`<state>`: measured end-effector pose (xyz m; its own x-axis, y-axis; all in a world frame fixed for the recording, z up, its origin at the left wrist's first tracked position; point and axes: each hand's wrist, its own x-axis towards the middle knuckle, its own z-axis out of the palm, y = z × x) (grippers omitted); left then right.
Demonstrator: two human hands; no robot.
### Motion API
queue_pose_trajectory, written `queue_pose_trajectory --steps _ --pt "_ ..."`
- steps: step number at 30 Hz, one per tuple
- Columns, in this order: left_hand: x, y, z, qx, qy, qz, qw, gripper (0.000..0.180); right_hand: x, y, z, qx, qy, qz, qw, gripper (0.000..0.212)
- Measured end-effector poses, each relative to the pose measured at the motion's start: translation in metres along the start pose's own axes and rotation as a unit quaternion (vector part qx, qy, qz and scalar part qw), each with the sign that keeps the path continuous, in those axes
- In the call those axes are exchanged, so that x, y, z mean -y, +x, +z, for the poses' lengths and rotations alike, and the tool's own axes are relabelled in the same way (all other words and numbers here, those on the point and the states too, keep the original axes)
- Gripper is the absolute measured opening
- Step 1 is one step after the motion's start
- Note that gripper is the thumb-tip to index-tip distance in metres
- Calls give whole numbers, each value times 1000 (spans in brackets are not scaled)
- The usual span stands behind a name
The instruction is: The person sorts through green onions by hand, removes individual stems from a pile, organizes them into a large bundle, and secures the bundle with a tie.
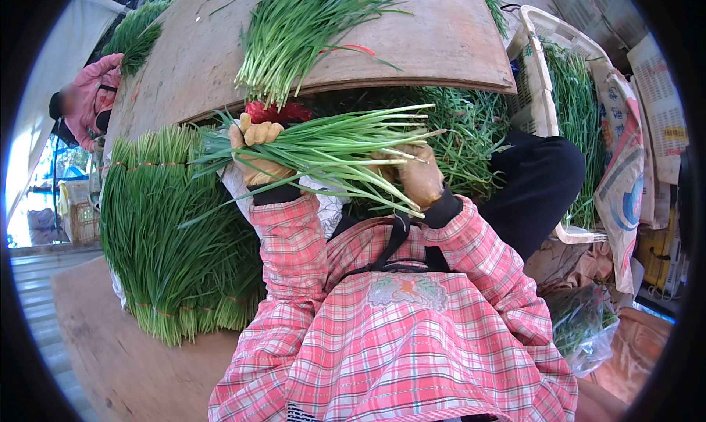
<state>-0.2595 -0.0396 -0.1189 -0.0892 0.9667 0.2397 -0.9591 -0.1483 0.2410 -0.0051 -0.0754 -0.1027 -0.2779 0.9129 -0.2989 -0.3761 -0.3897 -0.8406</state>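
Note:
My gloved left hand is closed around a loose bunch of garlic chives near its leafy end. The pale stalk ends fan out to the right, some higher than others. At those ends my gloved right hand is closed on a few stalks, its fingertips partly hidden behind them. Just beyond, a loose pile of garlic chives lies on the wooden board, its cut ends pointing toward me. Something red shows under the board's near edge, behind my left hand.
Tied chive bundles are stacked at my left. Cut greens cover the space below the wooden board. A white plastic crate of chives stands at right, beside a printed sack. Another person in pink works at far left.

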Motion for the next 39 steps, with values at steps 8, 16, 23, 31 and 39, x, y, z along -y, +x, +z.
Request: queue_pose_trajectory --steps 8,16,23,31,39 --pt "-44 -3 9 4 39 76 996 34 11 -16 -111 -173 -741 -170 626 26" --pt "-14 2 42 99 38 56 993 36 18 -20 3 172 -153 -17 973 29" --pt "-1 7 48 76 55 70 993 33 24 -29 20 32 -31 45 998 14" --pt "-20 24 36 45 48 113 991 29 -2 -18 -71 -129 -362 13 923 13" --pt "-18 51 24 36 41 99 994 30 30 -1 1 80 -277 -10 958 52"
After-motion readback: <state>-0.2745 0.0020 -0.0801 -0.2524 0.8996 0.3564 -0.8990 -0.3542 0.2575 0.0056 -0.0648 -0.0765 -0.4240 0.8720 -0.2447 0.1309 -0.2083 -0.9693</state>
